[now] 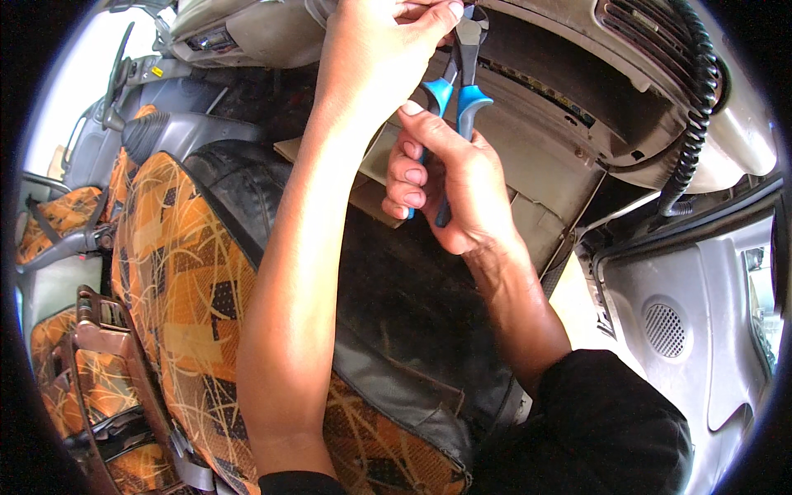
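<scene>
My right hand (458,177) is closed round the blue-and-black handles of cutting pliers (468,41), held upright with their metal jaws at the top edge of the view. My left hand (388,37) is raised beside the jaws, fingers curled and thumb tip bent in; what they grip is too hidden to name. Both hands are in front of an open dashboard recess (561,87) with a pale panel (544,165) below it. My left forearm crosses over a patterned orange seat (173,247) with black covering.
A coiled black cable (693,124) hangs from the dashboard at the right. A grey door panel (643,289) with a round speaker grille stands at the right. At the left are a gear lever housing (148,132), more orange seats (66,214) and a metal buckle (103,313).
</scene>
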### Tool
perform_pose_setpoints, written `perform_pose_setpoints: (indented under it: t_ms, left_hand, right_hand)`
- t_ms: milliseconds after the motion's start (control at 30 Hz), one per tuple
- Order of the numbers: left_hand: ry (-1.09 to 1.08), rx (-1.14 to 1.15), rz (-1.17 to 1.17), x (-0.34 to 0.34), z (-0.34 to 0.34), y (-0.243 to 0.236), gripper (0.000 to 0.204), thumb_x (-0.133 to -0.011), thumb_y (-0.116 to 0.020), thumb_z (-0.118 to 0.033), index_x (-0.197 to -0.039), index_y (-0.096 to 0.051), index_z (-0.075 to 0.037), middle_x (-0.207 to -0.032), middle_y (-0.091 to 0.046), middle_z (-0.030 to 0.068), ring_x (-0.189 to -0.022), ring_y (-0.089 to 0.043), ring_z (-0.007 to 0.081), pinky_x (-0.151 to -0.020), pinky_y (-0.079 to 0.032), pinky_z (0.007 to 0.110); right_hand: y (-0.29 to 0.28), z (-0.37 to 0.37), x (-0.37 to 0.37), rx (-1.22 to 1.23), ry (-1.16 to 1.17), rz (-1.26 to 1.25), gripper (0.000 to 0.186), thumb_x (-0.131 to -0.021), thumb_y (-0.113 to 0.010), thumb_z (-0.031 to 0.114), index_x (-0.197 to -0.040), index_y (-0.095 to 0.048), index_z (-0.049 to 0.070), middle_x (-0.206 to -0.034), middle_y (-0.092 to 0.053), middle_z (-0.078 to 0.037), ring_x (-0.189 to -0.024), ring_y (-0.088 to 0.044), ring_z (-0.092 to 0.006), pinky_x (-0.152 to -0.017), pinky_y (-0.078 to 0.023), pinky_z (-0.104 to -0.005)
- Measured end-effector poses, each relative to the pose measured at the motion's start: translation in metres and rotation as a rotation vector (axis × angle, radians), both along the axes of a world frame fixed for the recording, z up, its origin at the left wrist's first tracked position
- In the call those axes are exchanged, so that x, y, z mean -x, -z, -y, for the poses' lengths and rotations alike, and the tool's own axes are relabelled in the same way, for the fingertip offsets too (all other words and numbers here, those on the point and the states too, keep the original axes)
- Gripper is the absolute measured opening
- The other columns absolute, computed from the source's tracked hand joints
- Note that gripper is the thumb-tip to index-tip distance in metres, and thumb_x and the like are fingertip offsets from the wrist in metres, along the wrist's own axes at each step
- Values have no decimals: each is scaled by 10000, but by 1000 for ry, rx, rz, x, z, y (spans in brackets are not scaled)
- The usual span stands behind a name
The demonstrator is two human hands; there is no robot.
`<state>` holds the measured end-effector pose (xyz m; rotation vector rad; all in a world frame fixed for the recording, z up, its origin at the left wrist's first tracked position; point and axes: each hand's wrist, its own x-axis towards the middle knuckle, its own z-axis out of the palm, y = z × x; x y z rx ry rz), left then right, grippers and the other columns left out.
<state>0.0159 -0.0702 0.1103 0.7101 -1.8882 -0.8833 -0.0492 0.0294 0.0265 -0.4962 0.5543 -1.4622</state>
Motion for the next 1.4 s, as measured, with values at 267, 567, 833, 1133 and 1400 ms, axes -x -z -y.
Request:
perform_pose_setpoints:
  t_ms: [267, 567, 833, 1133, 1400]
  left_hand:
    - [-29, 59, -51, 7, -2, 2, 125, -1002, -697, -79, -1027, -718, 42, -892, -755, 87, -793, -690, 124, -714, -545, 282]
    - [-310, 688, 75, 23, -24, 11, 94, -920, -736, -37, -980, -675, 2, -916, -731, 183, -851, -731, 373, -724, -565, 429]
    - [-344, 883, 286, 17, -18, 3, 85, -950, -690, -92, -966, -613, -58, -925, -677, 127, -857, -679, 392, -712, -527, 469]
    - [-297, 947, 335, 12, -17, -13, 41, -972, -619, -71, -955, -583, -72, -907, -635, 113, -870, -636, 368, -725, -498, 489]
    - [-342, 757, 305, 13, -23, -11, 53, -966, -652, -100, -976, -611, -67, -948, -682, 117, -928, -657, 385, -750, -512, 482]
  right_hand:
    - [8, -10, 25, 6, 132, -379, 486, -1036, -647, 481, -1037, -727, 2, -715, -655, -42, -564, -568, -143, -539, -479, -326]
    - [12, -15, 64, -107, 294, -937, 490, -1006, -705, 430, -774, -668, 0, -637, -567, -21, -604, -488, -125, -576, -380, -354]
    - [12, -17, 72, -42, 285, -973, 461, -1027, -676, 405, -793, -652, 9, -681, -547, -2, -679, -456, -120, -634, -375, -346]
    - [16, -13, 78, 16, 245, -1030, 465, -1018, -695, 423, -810, -674, 7, -703, -579, -18, -690, -488, -130, -650, -396, -341]
    - [18, -6, 64, 108, 198, -710, 443, -1046, -658, 416, -1016, -749, -16, -910, -753, -90, -878, -697, -164, -860, -566, -347]
